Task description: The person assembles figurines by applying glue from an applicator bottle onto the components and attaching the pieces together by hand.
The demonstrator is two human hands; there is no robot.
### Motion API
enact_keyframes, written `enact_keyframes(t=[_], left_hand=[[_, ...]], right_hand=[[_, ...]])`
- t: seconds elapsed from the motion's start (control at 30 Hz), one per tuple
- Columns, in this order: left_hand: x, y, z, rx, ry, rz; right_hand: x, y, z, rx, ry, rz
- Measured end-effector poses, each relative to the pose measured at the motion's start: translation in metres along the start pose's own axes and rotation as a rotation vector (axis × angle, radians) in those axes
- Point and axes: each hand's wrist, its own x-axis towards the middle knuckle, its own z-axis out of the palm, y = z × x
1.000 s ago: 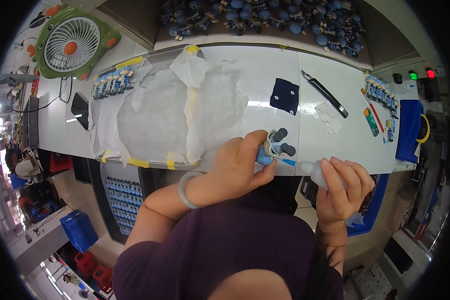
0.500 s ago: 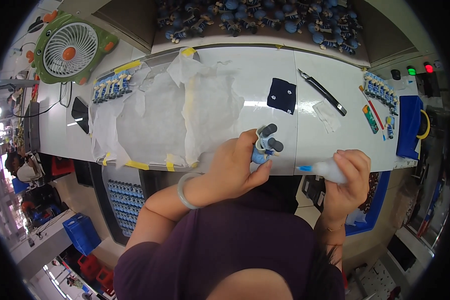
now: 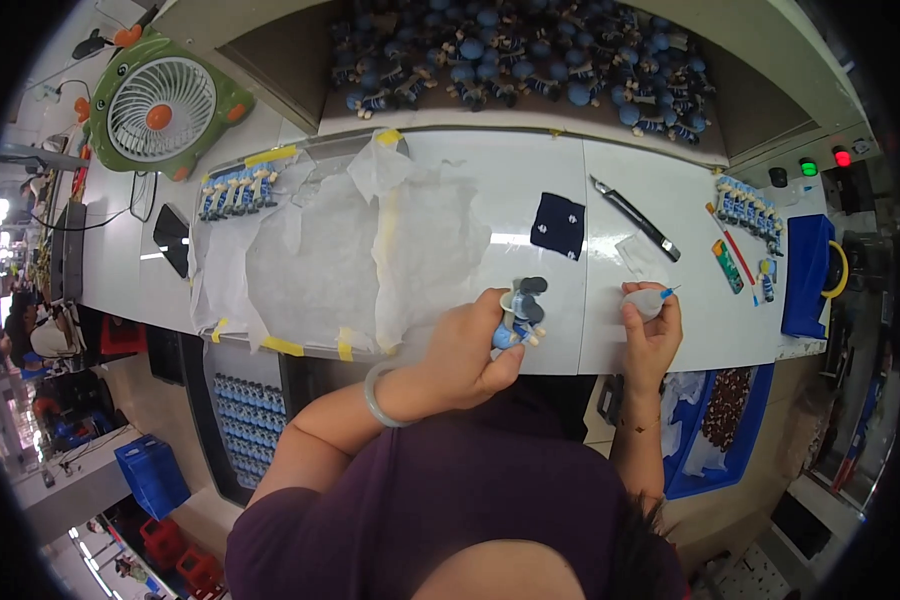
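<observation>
A small blue figurine point(image 3: 515, 330) with dark grey feet is tipped over, feet up, in my left hand point(image 3: 462, 352), thumb and fingers closed round it. My right hand point(image 3: 654, 345) grips a translucent white squeeze bottle point(image 3: 646, 301), its blue needle tip pointing right, away from the figurine. Beyond the hands lie a dark navy cloth point(image 3: 558, 226) with small white marks, a black utility knife point(image 3: 635, 218) and a crumpled clear-white sheet point(image 3: 642, 260). Further right are a green lighter point(image 3: 727, 266), a red brush point(image 3: 734, 245) and a single small figurine point(image 3: 766, 280).
Taped white paper point(image 3: 320, 262) covers the left worktop. Figurines stand in rows at left point(image 3: 238, 190) and right point(image 3: 748, 212); many fill the shelf point(image 3: 530, 150) behind. A green fan point(image 3: 160, 105), blue yellow-handled holder point(image 3: 806, 275), tray of figurines point(image 3: 250, 430) and blue bin point(image 3: 759, 425) surround me.
My right hand has moved left and the bottle has turned, its tip swinging from left to right. My left hand still holds the figurine. The whole view has shifted slightly.
</observation>
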Motion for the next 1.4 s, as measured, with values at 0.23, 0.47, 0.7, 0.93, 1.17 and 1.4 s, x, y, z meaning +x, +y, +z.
enact_keyframes(t=[0.23, 0.47, 0.7, 0.93, 1.17, 1.4], left_hand=[[0.01, -0.002, 0.002, -0.826, 0.034, -0.344], [0.006, -0.007, 0.009, -1.049, -0.06, -0.389], [0.013, 0.003, 0.001, -0.549, -0.071, -0.276], [0.023, 0.015, -0.007, -0.331, -0.216, -0.258], [0.02, 0.016, -0.003, 0.118, -0.009, 0.149], [0.011, 0.008, 0.005, 0.212, 0.082, 0.216]], right_hand=[[0.004, 0.008, 0.005, -0.009, 0.03, -0.04], [-0.005, 0.004, 0.003, -0.075, 0.021, -0.074], [-0.002, 0.007, 0.002, -0.054, 0.02, -0.052], [0.001, -0.024, 0.012, 0.195, -0.013, -0.012], [-0.006, -0.069, 0.026, 0.471, -0.287, 0.007], [-0.004, -0.073, 0.035, 0.42, -0.34, 0.128]])
